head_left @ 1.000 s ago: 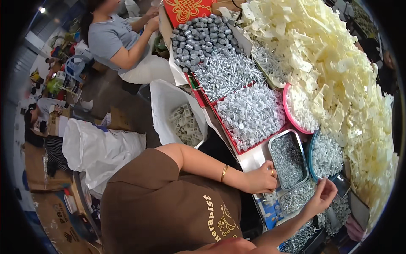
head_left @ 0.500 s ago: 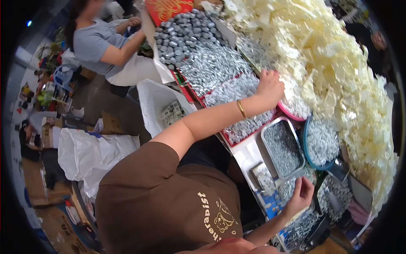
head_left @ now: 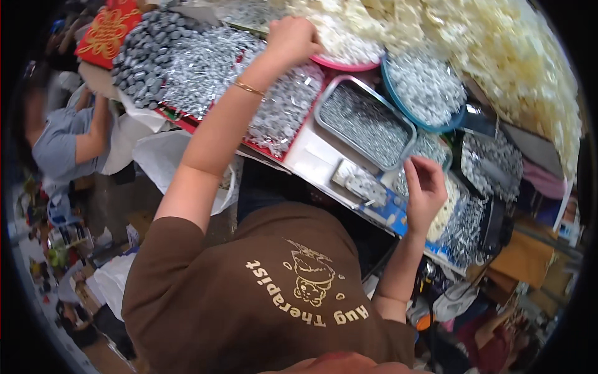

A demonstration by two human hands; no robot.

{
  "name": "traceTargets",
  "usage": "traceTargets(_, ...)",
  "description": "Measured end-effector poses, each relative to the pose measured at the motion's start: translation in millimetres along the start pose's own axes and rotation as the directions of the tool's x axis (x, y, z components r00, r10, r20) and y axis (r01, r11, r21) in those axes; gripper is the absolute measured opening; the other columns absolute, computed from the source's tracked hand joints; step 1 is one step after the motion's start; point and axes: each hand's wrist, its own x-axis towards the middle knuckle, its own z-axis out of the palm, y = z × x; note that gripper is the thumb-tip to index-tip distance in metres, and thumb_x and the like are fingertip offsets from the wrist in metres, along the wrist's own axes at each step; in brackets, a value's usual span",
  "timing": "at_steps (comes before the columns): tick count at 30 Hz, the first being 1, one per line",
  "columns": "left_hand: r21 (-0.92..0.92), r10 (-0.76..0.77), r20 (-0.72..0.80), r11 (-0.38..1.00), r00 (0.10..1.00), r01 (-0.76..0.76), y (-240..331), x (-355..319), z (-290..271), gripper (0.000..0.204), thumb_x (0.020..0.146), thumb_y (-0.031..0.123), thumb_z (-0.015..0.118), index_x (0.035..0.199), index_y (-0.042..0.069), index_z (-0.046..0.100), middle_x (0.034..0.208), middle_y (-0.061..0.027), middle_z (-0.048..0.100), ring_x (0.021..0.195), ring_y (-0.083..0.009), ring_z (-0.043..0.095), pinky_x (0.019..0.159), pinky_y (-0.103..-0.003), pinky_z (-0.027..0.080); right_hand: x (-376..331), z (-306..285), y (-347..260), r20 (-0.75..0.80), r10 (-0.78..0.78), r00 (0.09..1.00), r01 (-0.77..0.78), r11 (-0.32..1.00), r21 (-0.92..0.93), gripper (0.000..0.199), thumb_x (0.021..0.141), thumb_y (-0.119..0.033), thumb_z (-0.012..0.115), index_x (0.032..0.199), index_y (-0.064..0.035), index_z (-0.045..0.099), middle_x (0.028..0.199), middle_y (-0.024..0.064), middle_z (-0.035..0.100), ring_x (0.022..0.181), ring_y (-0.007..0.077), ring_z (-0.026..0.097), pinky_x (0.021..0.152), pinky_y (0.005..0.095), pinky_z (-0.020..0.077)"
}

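Observation:
My left hand (head_left: 293, 42) is stretched over the far end of a red-edged tray (head_left: 278, 157) heaped with shiny clear-and-silver pieces. Its fingers curl closed beside a pink bowl (head_left: 350, 66) of white pieces; anything in them is hidden. By the near right corner of a metal tray (head_left: 322, 119) of tiny silver parts hovers my right hand (head_left: 427, 190). Its thumb and forefinger are drawn together in a pinch, but what they hold, if anything, is too small to make out. A blue bowl (head_left: 460, 118) of translucent pieces stands beyond it.
Silver pellets (head_left: 146, 56) and glossy slivers (head_left: 202, 65) are piled at the left. Pale yellow flakes (head_left: 498, 56) form a large heap along the far side. A small whitish block (head_left: 359, 181) lies near the table edge. Another person (head_left: 68, 134) sits at the far left.
The view has turned, so the table now lies more across the picture. Both hands remain by the same containers, with the left still at the pink bowl and the right still near the metal tray.

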Motion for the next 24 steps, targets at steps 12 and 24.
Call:
traceTargets(12, -0.964, 0.013, 0.037, 0.264, 0.999, 0.033, 34.4, -87.9, 5.4, 0.012, 0.093, 0.005, 0.07, 0.102, -0.001, 0.064, 0.098, -0.0126, 0.074, 0.083, -0.0185, 0.071, 0.073, -0.029, 0.058, -5.7, -6.1, -20.0, -0.044, 0.05, 0.998, -0.044, 0.99, 0.137, 0.009, 0.098, -0.002, 0.064, 0.104, 0.0042, 0.062, 0.105, 0.015, 0.072, 0.09, 0.0157, 0.069, 0.083, 0.0274, 0.0559)
traceTargets(24, -0.485, 0.376, 0.606, -0.524, 0.701, 0.7, 86.7, -159.3, 48.6, 0.018, 0.098, 0.016, 0.067, 0.111, 0.003, 0.067, 0.107, -0.0097, 0.071, 0.092, -0.0154, 0.072, 0.084, -0.027, 0.062, -12.1, 58.5, -27.9, 0.131, -0.003, 0.991, -0.029, 0.971, 0.239, 0.007, 0.104, -0.005, 0.053, 0.105, 0.0013, 0.05, 0.11, 0.0197, 0.071, 0.099, 0.0189, 0.068, 0.09, 0.0301, 0.0533)
